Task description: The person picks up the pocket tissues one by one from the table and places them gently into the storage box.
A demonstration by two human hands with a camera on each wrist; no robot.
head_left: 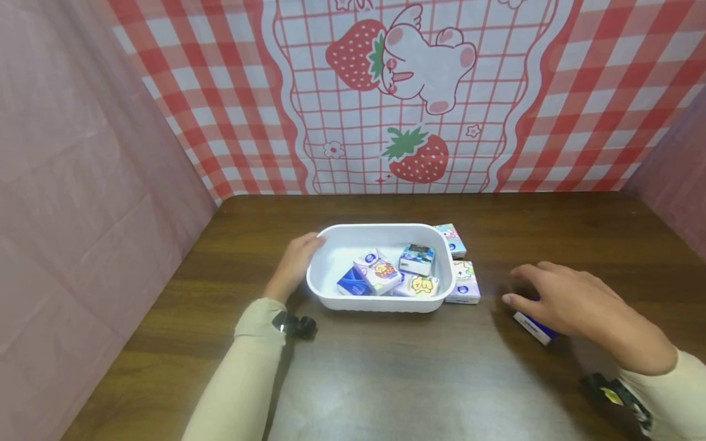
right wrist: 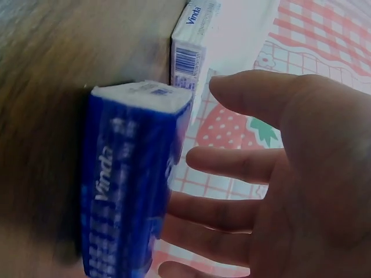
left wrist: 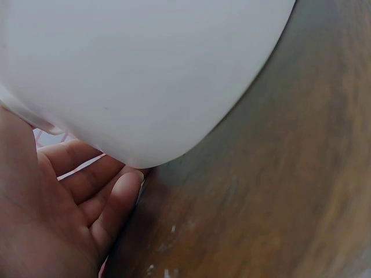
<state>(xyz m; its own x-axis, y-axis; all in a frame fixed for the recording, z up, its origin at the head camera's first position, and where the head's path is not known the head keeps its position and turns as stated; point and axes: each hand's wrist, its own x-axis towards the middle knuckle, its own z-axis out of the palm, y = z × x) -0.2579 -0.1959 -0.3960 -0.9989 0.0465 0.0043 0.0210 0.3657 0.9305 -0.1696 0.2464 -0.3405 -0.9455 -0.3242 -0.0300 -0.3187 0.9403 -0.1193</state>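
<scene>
My left hand (head_left: pixel 298 262) holds the left end of a white plastic basin (head_left: pixel 380 304). In the left wrist view its fingers (left wrist: pixel 119 202) rest against the basin's outer wall. Inside the basin lie several small tissue packs, among them a purple-white pack (head_left: pixel 377 272), a dark blue-green pack (head_left: pixel 417 260) and a blue pack (head_left: pixel 352 283). My right hand (head_left: pixel 579 303) hovers over a blue Vinda tissue pack (right wrist: pixel 130 185) on the table, thumb and fingers spread apart. In the right wrist view some fingertips pass behind that pack's far side.
Two more tissue packs sit against the basin's right side, a pastel blue pack (head_left: pixel 453 240) behind and a lilac-white pack (head_left: pixel 464 285) in front. The brown wooden table (head_left: pixel 397 367) ends at a checked strawberry cloth (head_left: pixel 331 171). A pale curtain (head_left: pixel 83 184) hangs at left.
</scene>
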